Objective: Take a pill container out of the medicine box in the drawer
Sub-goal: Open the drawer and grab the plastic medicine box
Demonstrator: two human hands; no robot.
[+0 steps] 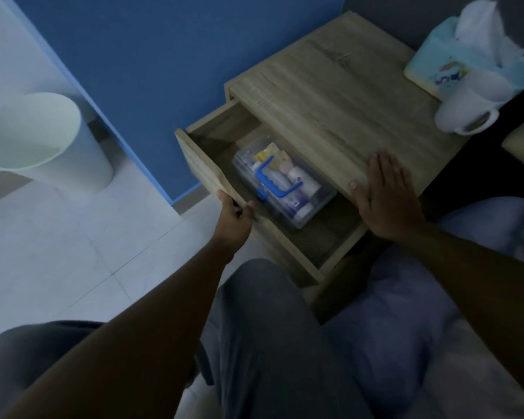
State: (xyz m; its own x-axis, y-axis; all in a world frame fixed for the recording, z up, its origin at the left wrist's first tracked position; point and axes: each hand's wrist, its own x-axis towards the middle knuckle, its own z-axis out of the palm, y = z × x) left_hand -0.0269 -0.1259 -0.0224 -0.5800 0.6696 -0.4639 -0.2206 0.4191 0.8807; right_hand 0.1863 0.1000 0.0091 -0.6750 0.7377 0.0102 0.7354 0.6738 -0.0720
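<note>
The wooden nightstand's drawer [200,160] stands pulled out. Inside lies a clear plastic medicine box [312,204] with a blue handle and blue latch, its lid closed. Several small bottles and pill containers [295,173] show through the lid. My left hand [235,211] grips the top edge of the drawer front. My right hand [386,195] rests flat, fingers spread, on the front edge of the nightstand top [330,95], just right of the box. Neither hand touches the box.
A pale waste bin [43,137] stands on the tiled floor at left, beside a blue wall. A tissue pack [454,55] and a white mug [466,107] sit at the nightstand's far right. My grey-trousered knee [263,313] and bedding are below the drawer.
</note>
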